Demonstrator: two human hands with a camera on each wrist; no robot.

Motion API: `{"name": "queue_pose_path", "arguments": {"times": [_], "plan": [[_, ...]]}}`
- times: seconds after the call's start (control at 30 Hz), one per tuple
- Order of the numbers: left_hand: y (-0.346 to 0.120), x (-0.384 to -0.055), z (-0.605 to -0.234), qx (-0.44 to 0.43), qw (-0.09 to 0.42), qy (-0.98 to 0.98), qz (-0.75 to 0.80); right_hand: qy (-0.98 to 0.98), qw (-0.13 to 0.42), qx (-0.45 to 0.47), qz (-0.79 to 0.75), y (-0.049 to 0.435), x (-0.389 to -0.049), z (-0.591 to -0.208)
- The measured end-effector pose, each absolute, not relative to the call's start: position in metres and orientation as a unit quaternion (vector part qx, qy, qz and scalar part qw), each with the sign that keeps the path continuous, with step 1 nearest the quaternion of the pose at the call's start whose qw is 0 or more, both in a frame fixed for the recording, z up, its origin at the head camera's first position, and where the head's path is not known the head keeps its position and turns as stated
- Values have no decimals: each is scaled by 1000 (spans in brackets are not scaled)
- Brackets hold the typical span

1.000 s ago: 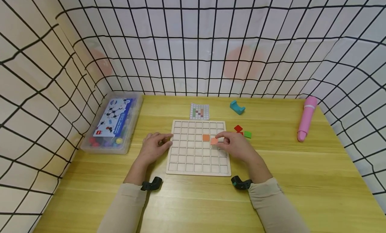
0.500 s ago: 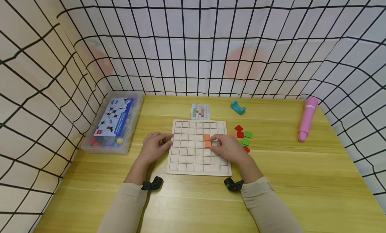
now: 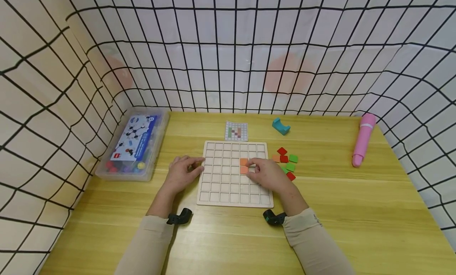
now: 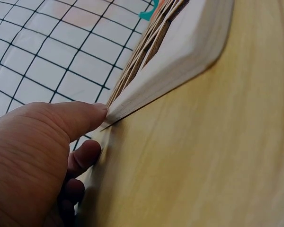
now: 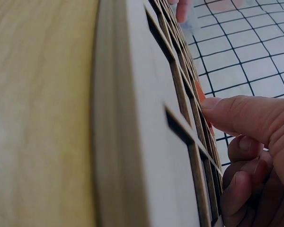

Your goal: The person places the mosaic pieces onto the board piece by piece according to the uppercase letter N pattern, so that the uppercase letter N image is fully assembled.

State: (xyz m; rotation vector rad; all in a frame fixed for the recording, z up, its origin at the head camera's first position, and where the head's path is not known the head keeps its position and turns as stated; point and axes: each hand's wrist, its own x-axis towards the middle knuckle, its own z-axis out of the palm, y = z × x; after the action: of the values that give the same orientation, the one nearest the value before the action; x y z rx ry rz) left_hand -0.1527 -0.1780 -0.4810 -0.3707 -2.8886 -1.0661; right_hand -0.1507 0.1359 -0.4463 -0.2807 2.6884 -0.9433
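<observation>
A square wooden grid board (image 3: pixel 225 186) lies on the table between both hands. In one of its columns two orange square tiles sit one below the other, an upper tile (image 3: pixel 244 162) and a lower tile (image 3: pixel 244 170). My right hand (image 3: pixel 268 174) reaches over the board's right side and pinches the lower tile at its right side between thumb and forefinger. In the right wrist view the thumb (image 5: pixel 241 113) meets a sliver of orange. At the board's left edge, my left hand (image 3: pixel 181 173) touches the rim with extended thumb and forefinger; its thumb (image 4: pixel 80 116) shows at the edge.
Right of the board lie loose red, green and orange tiles (image 3: pixel 293 158). Behind it are a small colored grid card (image 3: pixel 236 131) and a blue curved piece (image 3: pixel 280 127). A clear plastic box (image 3: pixel 133 144) stands left, a pink cylinder (image 3: pixel 363 140) right.
My right hand has moved left with the lower orange tile, bringing it into line below the upper one. Loose tiles it covered now show. The left hand stays put.
</observation>
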Motion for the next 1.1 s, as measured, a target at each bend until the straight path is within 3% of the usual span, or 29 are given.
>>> {"name": "queue_pose_path", "arguments": {"times": [0.43, 1.1], "plan": [[-177, -152, -479, -114, 15, -932, -344, 921, 158, -75, -347, 142, -154, -444], [-177, -152, -478, -118, 24, -932, -342, 920, 124, -32, -371, 203, -170, -439]]}}
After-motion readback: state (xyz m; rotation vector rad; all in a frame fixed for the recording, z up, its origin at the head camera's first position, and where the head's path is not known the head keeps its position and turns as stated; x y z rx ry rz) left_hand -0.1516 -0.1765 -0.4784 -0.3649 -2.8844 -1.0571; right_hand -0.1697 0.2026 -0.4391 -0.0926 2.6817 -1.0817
